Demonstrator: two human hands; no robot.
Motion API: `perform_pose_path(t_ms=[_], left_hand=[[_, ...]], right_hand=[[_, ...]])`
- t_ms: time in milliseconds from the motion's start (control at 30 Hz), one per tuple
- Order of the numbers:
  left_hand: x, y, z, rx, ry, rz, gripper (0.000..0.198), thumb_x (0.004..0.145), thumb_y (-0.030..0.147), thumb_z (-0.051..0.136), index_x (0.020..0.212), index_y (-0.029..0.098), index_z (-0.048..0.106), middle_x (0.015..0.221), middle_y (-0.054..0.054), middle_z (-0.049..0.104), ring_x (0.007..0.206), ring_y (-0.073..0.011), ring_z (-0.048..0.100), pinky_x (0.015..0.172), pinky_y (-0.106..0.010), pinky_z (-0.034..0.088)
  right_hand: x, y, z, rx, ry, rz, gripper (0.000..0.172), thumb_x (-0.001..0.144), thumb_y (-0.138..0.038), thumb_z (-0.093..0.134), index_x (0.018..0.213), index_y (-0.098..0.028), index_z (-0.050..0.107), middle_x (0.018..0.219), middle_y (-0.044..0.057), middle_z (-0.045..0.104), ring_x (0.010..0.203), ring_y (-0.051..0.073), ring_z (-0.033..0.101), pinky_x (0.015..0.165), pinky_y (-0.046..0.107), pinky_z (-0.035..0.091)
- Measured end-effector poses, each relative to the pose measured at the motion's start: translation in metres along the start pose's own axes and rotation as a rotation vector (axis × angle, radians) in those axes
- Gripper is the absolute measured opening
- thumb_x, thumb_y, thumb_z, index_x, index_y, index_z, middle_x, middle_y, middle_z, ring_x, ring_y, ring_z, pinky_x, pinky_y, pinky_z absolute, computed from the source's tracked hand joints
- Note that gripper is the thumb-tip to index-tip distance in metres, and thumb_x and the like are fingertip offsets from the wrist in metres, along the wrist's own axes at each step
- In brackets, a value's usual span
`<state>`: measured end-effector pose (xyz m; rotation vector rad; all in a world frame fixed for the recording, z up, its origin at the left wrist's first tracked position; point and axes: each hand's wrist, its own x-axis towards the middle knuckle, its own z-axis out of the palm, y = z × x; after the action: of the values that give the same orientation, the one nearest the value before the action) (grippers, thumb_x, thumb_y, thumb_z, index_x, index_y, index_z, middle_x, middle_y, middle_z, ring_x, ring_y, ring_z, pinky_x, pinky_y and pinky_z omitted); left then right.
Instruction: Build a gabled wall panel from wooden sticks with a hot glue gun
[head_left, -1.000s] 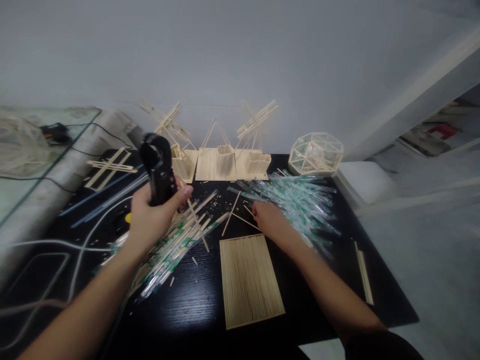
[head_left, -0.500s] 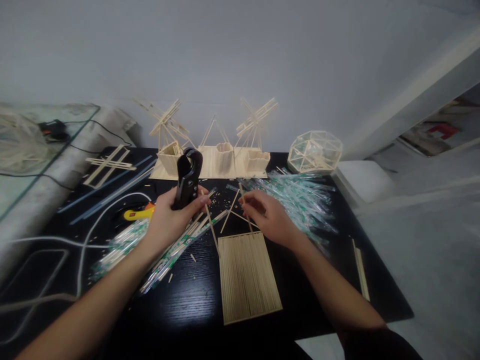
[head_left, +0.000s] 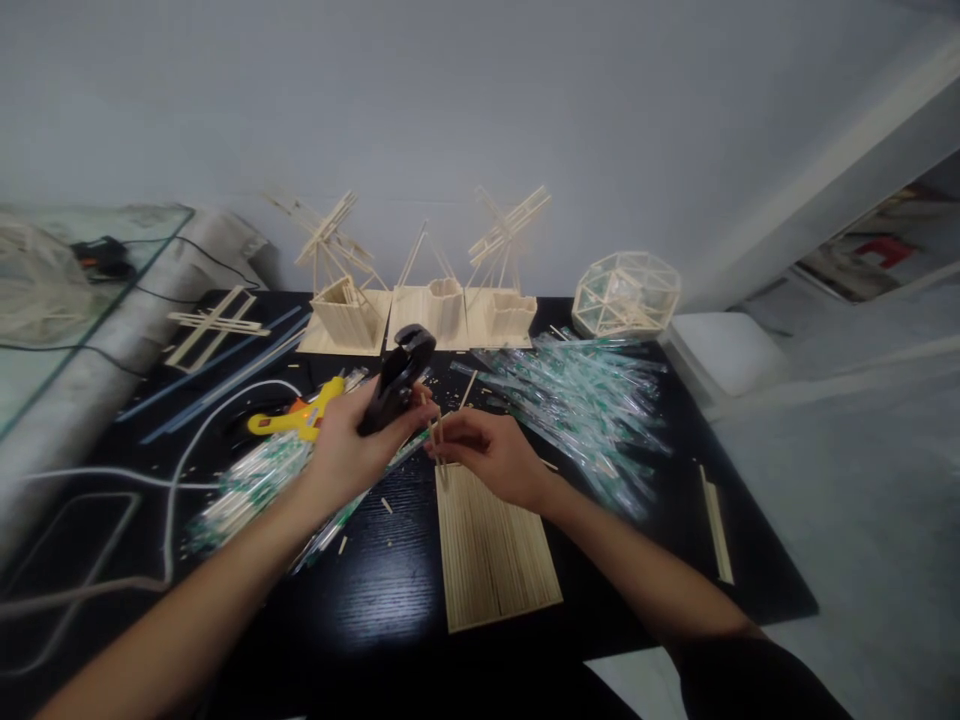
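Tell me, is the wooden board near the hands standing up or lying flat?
Lying flat: the wooden board rests on the black table, its striped face turned upward.

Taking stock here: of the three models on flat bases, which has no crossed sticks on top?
The middle model: it rises to a bare peak, while the left model and right model each carry crossed sticks.

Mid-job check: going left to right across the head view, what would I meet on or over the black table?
Crossed sticks → yellow glue gun → left hand gripping a black cutter → right hand → round wooden frame → loose sticks.
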<state>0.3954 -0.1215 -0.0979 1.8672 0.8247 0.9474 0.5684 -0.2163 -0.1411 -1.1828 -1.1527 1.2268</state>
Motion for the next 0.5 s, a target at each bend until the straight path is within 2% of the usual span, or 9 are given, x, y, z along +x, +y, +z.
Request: perform_pose_path(t_ms=[100, 200, 367, 500], left_hand=[[-0.002, -0.001, 0.0, -0.015, -0.036, 0.03, 0.016, 0.084, 0.035, 0.08, 0.089, 0.021, 0.074, 0.084, 0.0, 0.078, 0.078, -0.0192, 0.074, 0.077, -0.031, 0.061], [-0.004, -0.005, 0.001, -0.023, -0.105, 0.061, 0.016, 0.086, 0.035, 0.08, 0.094, 0.022, 0.075, 0.088, 0.0, 0.079, 0.08, -0.0189, 0.074, 0.078, -0.031, 0.061], [-0.007, -0.012, 0.001, 0.006, -0.155, 0.099, 0.014, 0.09, 0.037, 0.077, 0.097, 0.025, 0.075, 0.093, 0.0, 0.079, 0.085, -0.0192, 0.074, 0.081, -0.033, 0.06], [-0.008, -0.013, 0.001, 0.036, -0.169, 0.105, 0.016, 0.091, 0.038, 0.076, 0.1, 0.025, 0.076, 0.094, 0.0, 0.079, 0.085, -0.0198, 0.075, 0.081, -0.034, 0.06]], right_hand=[[0.001, 0.002, -0.003, -0.114, 0.001, -0.052, 0.013, 0.088, -0.031, 0.079, 0.097, -0.022, 0.078, 0.091, 0.001, 0.079, 0.085, 0.017, 0.074, 0.085, 0.032, 0.059], [0.002, 0.003, -0.006, -0.257, 0.032, -0.129, 0.011, 0.09, -0.027, 0.078, 0.1, -0.023, 0.08, 0.089, 0.0, 0.079, 0.078, 0.015, 0.071, 0.076, 0.028, 0.056], [0.003, 0.001, -0.011, -0.453, 0.049, -0.278, 0.009, 0.095, -0.024, 0.073, 0.1, -0.021, 0.08, 0.09, 0.002, 0.078, 0.078, 0.015, 0.069, 0.075, 0.027, 0.053], [0.004, 0.003, -0.013, -0.521, 0.045, -0.309, 0.009, 0.097, -0.023, 0.07, 0.1, -0.019, 0.078, 0.088, 0.002, 0.078, 0.073, 0.014, 0.067, 0.072, 0.025, 0.05]])
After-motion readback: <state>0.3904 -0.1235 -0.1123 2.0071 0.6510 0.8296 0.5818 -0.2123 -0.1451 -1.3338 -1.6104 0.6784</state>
